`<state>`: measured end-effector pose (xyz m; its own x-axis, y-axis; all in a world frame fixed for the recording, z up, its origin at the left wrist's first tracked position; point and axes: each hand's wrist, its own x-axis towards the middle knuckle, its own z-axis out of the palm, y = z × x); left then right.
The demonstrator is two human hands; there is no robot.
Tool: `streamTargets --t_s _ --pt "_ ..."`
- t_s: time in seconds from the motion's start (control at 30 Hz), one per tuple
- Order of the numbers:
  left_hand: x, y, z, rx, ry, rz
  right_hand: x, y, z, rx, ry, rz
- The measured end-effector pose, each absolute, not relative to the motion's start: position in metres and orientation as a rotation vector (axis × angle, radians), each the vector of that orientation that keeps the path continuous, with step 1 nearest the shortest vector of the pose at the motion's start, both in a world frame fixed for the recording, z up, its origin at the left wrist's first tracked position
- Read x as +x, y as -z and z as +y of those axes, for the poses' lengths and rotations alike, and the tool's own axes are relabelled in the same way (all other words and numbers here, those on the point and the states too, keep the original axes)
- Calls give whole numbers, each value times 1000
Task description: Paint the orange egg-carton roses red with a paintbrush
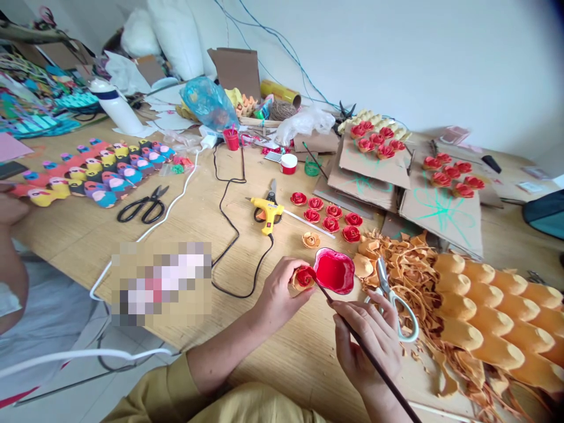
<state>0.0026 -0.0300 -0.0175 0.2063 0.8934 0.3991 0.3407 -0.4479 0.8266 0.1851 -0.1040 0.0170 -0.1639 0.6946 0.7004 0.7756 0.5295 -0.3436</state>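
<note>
Table bare leftward — left hand: rose (right hand: brush).

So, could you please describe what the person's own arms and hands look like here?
Both hands are bare: the left hand and the right hand wear no gloves, and no watch or bracelet shows at either wrist. The left forearm is uncovered up to a mustard-yellow sleeve bunched near the elbow. The right forearm is also uncovered as far as the frame shows.
</note>
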Motion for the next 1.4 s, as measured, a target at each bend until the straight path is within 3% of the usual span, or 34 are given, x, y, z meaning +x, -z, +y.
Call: streamTargets --t_s 1.03,1.4 --pt "2 11 -31 1911 -1227 1114 185 -22 -101 -1174 105 -1824" --pt "2 12 -27 1648 -1150 1176 196 -20 -99 -1214 187 -1809"
